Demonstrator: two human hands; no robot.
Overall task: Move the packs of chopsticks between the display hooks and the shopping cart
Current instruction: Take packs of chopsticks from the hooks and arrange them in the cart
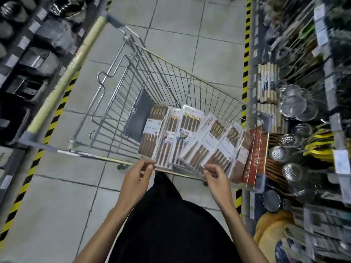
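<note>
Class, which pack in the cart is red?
The pack at the row's far right end; the other packs are clear with white cards.

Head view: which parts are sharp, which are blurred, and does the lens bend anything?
In the head view the chopstick packs and the left hand and right hand are fairly sharp; in the same view the right-side shelves smear with motion blur toward the edge; the wide lens bows the shopping cart rim and floor tiles.

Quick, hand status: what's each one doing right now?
Left hand: pinching the near edge of the left-side chopstick pack in the cart.
Right hand: pinching the near edge of the right-side chopstick pack.
</note>
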